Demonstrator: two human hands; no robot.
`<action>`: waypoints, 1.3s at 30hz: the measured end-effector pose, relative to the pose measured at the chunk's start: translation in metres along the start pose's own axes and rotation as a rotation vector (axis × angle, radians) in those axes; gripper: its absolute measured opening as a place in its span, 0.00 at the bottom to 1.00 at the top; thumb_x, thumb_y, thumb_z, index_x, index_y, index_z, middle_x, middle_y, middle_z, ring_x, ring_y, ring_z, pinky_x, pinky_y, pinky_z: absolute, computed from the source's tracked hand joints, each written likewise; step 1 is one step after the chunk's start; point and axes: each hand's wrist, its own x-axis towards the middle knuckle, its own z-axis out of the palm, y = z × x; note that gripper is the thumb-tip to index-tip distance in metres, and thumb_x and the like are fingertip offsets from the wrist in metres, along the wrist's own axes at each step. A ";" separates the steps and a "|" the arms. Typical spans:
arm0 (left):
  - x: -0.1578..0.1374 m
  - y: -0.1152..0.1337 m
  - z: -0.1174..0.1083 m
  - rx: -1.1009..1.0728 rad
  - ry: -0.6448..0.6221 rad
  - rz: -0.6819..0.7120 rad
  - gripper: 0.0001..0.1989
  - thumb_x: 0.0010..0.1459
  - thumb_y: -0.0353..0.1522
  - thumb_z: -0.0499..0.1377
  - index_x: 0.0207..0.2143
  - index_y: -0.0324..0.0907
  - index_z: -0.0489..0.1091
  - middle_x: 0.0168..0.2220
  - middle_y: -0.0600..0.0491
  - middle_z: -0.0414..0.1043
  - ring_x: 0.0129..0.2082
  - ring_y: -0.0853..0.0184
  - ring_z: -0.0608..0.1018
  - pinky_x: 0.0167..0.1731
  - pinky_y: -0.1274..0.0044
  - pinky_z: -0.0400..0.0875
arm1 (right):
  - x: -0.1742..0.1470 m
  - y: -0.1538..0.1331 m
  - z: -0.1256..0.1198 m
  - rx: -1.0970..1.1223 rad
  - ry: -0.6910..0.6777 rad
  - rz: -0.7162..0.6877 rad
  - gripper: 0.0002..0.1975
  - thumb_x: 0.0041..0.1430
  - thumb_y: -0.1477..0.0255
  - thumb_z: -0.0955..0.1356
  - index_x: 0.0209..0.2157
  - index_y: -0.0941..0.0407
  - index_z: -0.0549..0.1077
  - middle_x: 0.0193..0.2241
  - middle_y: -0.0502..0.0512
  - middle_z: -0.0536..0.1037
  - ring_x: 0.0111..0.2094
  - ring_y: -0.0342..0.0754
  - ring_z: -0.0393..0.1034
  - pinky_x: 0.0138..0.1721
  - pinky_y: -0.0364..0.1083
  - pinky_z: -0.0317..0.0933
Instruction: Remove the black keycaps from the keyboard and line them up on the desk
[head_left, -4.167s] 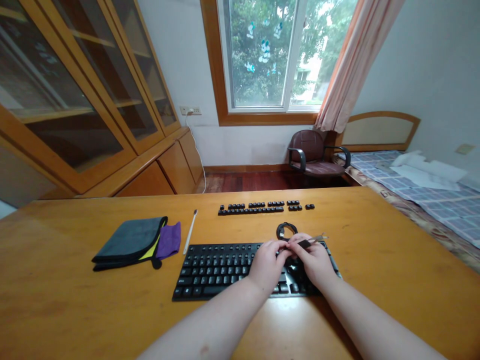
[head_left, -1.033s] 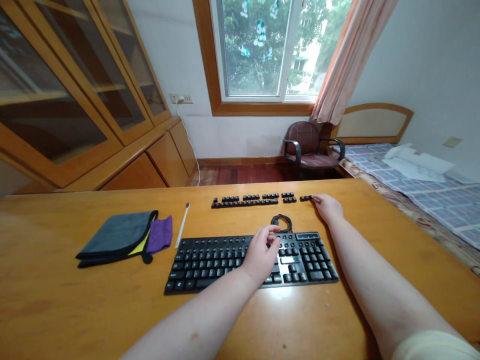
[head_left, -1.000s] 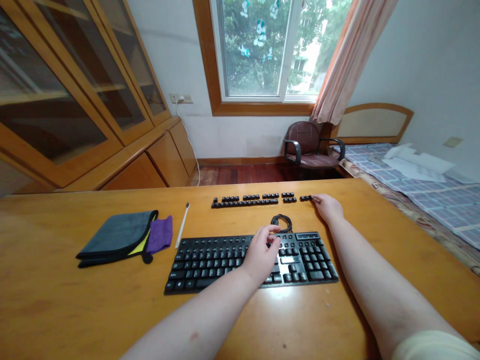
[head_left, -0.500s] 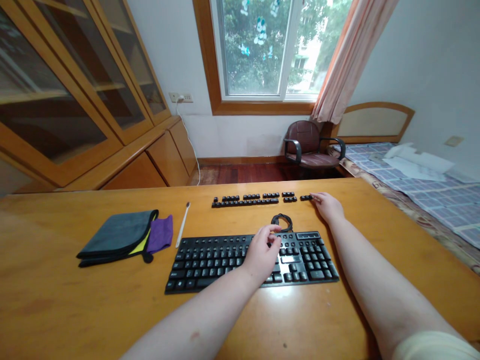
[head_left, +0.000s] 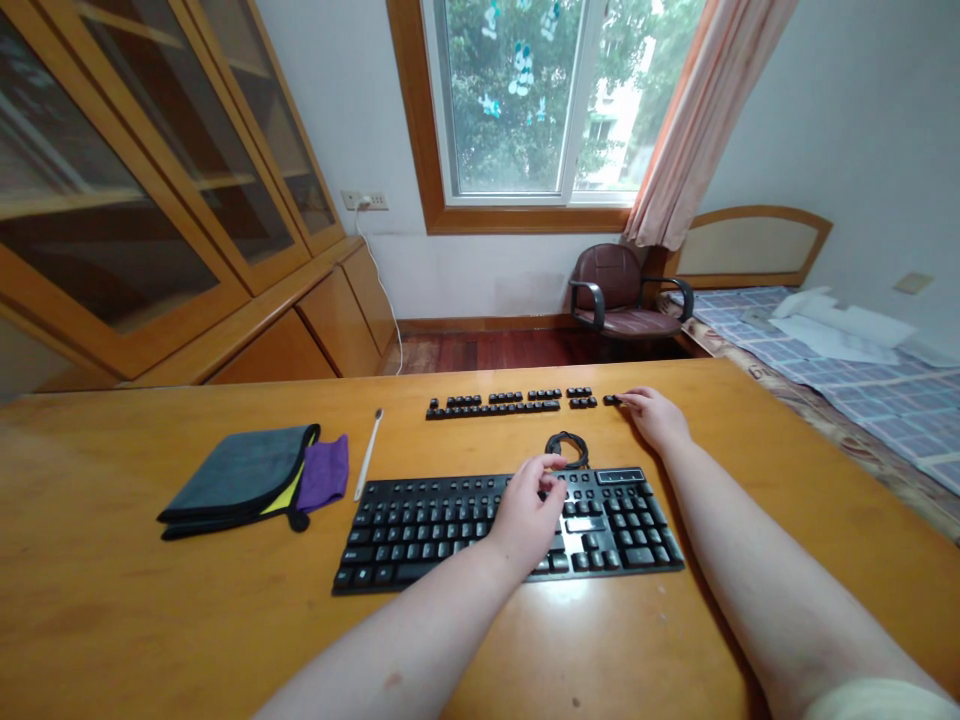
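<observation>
A black keyboard (head_left: 427,545) lies on the wooden desk, its top row and part of its right middle without keycaps. Over that right middle part hovers my left hand (head_left: 527,505), fingers curved and thumb apart, with nothing visible in it. Beyond the keyboard, loose black keycaps (head_left: 491,410) stand in two lines, split into small groups. My right hand (head_left: 656,418) is at the right end of these lines, fingertips pinched on a keycap (head_left: 616,400) in the last little group. The fingers partly cover that group. A coiled black cable (head_left: 568,450) lies behind the keyboard.
Left of the keyboard are a white toothbrush (head_left: 367,455), a purple cloth (head_left: 324,473) and a folded grey cloth (head_left: 236,475) with a yellow underside. A brown armchair (head_left: 611,285) and a bed (head_left: 840,350) stand past the desk. A glass-door cabinet (head_left: 172,150) is at left.
My right hand has shifted slightly left over the end group, so fewer of its keycaps show. My left hand stays nearly in place. The whole view has moved a little.
</observation>
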 end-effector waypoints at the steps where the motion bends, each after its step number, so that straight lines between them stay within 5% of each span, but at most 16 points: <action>1: 0.000 0.000 0.000 0.003 -0.001 -0.001 0.12 0.56 0.28 0.53 0.43 0.42 0.68 0.39 0.51 0.70 0.35 0.69 0.72 0.39 0.75 0.66 | 0.000 0.001 0.001 0.000 0.007 -0.010 0.14 0.59 0.70 0.62 0.41 0.49 0.77 0.42 0.51 0.75 0.38 0.47 0.70 0.35 0.43 0.62; 39: 0.001 0.001 0.000 -0.002 -0.021 0.018 0.12 0.56 0.27 0.53 0.43 0.42 0.67 0.39 0.51 0.69 0.34 0.70 0.72 0.40 0.74 0.66 | -0.001 -0.009 0.001 -0.111 -0.028 -0.114 0.19 0.56 0.75 0.62 0.47 0.46 0.73 0.49 0.53 0.69 0.40 0.50 0.70 0.37 0.46 0.64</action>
